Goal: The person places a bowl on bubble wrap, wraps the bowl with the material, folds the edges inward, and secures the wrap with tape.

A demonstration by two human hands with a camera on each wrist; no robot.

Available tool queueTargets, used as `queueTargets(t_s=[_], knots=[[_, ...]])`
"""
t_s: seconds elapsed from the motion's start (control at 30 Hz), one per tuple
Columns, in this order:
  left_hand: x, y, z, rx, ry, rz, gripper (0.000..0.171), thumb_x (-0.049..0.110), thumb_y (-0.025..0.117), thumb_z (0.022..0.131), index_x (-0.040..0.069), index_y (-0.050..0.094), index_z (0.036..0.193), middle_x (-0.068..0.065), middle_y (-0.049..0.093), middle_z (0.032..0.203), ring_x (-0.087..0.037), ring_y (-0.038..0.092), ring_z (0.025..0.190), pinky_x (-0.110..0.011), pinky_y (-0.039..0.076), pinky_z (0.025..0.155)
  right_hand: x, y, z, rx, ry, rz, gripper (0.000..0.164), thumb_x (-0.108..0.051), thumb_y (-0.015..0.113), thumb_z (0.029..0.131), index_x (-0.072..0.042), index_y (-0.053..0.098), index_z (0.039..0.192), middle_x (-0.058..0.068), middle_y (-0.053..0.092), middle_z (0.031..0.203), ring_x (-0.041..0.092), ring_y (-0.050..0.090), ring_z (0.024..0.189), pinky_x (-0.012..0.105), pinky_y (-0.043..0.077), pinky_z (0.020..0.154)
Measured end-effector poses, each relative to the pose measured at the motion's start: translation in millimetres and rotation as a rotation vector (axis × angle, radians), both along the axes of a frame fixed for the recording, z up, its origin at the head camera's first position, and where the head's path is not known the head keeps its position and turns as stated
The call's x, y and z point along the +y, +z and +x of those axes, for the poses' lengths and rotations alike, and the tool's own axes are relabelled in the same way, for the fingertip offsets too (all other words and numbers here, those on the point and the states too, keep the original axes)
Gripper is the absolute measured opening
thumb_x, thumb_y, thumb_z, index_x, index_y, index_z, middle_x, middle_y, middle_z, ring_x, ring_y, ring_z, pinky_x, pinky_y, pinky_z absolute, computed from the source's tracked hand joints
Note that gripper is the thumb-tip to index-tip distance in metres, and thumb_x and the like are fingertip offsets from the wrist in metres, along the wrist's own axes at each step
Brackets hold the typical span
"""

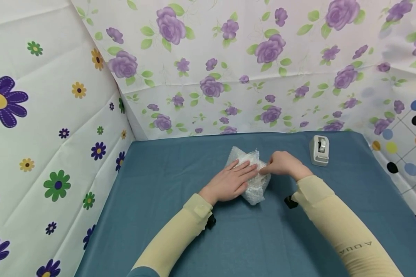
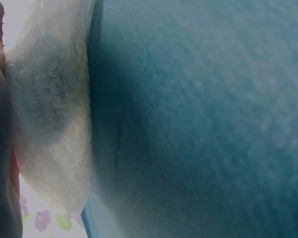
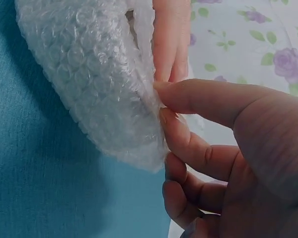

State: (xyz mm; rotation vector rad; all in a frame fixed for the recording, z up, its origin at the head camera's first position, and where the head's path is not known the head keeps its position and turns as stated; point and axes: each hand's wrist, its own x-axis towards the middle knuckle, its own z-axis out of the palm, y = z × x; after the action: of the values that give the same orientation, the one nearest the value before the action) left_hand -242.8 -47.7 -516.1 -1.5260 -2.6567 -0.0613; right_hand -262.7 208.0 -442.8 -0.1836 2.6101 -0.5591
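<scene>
A bundle of clear bubble wrap [image 1: 254, 195] lies on the blue cloth, its corners sticking out. What it encloses is hidden, though a dark patch shows through the bubble wrap [image 2: 44, 99] in the left wrist view. My left hand [image 1: 228, 182] rests flat on top, its fingers straight and pressing the plastic. At the bundle's right side, my right hand [image 1: 283, 164] pinches an edge of the wrap between thumb and forefinger. The right wrist view shows the right hand's thumb and finger touching the folded edge of the bubble wrap [image 3: 84, 74], close to the left fingers.
To the right, toward the back of the blue-covered table [image 1: 152, 215], stands a white tape dispenser [image 1: 320, 151]. Flower-printed sheets [image 1: 208, 69] hang behind and along the left side, with a dotted one at right.
</scene>
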Motion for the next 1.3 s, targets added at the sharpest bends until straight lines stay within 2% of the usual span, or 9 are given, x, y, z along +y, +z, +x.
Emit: queueTargets(t_s=[0.17,0.27,0.4,0.47,0.6,0.67,0.73,1.03,1.3], knots=[[1.7,0.9,1.3,0.004,0.015,-0.019,0.054,0.035,0.027,0.119,0.022,0.029,0.171,0.003,0.017,0.178,-0.020,0.013,0.164,-0.042,0.000,0.132,11.5,-12.1,-2.5,0.001,-0.035,-0.045,0.061,-0.057,0.082,0.090,-0.021,0.048,0.054,-0.006,0.031,0.053,0.010,0.024,0.048,0.031,0.028,0.052],[2.3,0.9,2.3,0.004,0.026,-0.030,0.054,0.035,0.026,0.119,0.023,0.028,0.171,0.004,0.016,0.178,-0.019,0.012,0.165,-0.042,-0.001,0.132,21.3,-22.6,-3.5,0.004,-0.022,-0.126,0.064,-0.059,0.080,0.092,-0.022,0.046,0.053,-0.007,0.029,0.052,0.010,0.021,0.047,0.030,0.026,0.052],[2.7,0.8,2.9,-0.001,0.038,-0.030,0.054,0.036,0.024,0.119,0.024,0.028,0.172,0.004,0.016,0.178,-0.018,0.011,0.164,-0.041,-0.002,0.131,34.4,-36.7,-4.1,-0.014,-0.019,-0.254,0.060,-0.060,0.077,0.094,-0.015,0.057,0.061,-0.006,0.032,0.055,0.013,0.027,0.052,0.032,0.031,0.057],[3.0,0.8,3.1,-0.004,0.041,-0.027,0.054,0.036,0.025,0.119,0.024,0.028,0.172,0.005,0.016,0.178,-0.018,0.011,0.164,-0.041,-0.002,0.131,40.4,-43.8,-3.9,-0.036,-0.027,-0.318,0.055,-0.058,0.075,0.097,-0.010,0.068,0.070,-0.005,0.042,0.061,0.016,0.036,0.058,0.034,0.034,0.062],[3.6,0.9,3.2,-0.015,0.041,-0.021,0.054,0.035,0.026,0.119,0.024,0.028,0.172,0.005,0.016,0.178,-0.017,0.011,0.164,-0.040,-0.002,0.131,48.8,-57.2,-2.6,-0.082,-0.044,-0.407,0.047,-0.054,0.070,0.103,-0.009,0.079,0.094,0.003,0.070,0.097,0.022,0.057,0.087,0.037,0.042,0.079],[3.9,1.1,3.2,-0.019,0.038,-0.016,0.054,0.035,0.027,0.119,0.023,0.028,0.172,0.004,0.016,0.178,-0.018,0.011,0.164,-0.040,-0.002,0.131,51.1,-63.0,-2.1,-0.094,-0.059,-0.427,0.044,-0.054,0.067,0.104,-0.012,0.082,0.103,0.007,0.072,0.120,0.024,0.061,0.104,0.039,0.043,0.088],[3.9,1.5,3.2,-0.022,0.035,-0.012,0.054,0.035,0.028,0.119,0.023,0.028,0.171,0.004,0.016,0.178,-0.018,0.011,0.164,-0.041,-0.002,0.131,52.3,-67.6,-1.6,-0.090,-0.066,-0.436,0.046,-0.055,0.066,0.104,-0.012,0.082,0.107,0.010,0.071,0.126,0.025,0.061,0.109,0.040,0.044,0.090],[3.0,2.5,2.6,-0.020,0.041,-0.023,0.054,0.037,0.024,0.120,0.024,0.027,0.171,0.004,0.015,0.179,-0.018,0.010,0.164,-0.041,-0.002,0.131,48.5,-75.9,-0.3,-0.011,-0.131,-0.410,0.050,-0.055,0.073,0.100,-0.006,0.081,0.107,0.010,0.072,0.117,0.023,0.058,0.091,0.036,0.044,0.078],[4.6,0.3,3.7,-0.035,0.045,-0.025,0.053,0.037,0.024,0.120,0.023,0.028,0.171,0.004,0.016,0.178,-0.018,0.010,0.165,-0.040,-0.003,0.131,50.7,-91.1,-1.6,0.061,-0.154,-0.397,0.027,-0.032,0.080,0.100,-0.006,0.079,0.101,0.007,0.072,0.099,0.021,0.058,0.084,0.035,0.046,0.075]])
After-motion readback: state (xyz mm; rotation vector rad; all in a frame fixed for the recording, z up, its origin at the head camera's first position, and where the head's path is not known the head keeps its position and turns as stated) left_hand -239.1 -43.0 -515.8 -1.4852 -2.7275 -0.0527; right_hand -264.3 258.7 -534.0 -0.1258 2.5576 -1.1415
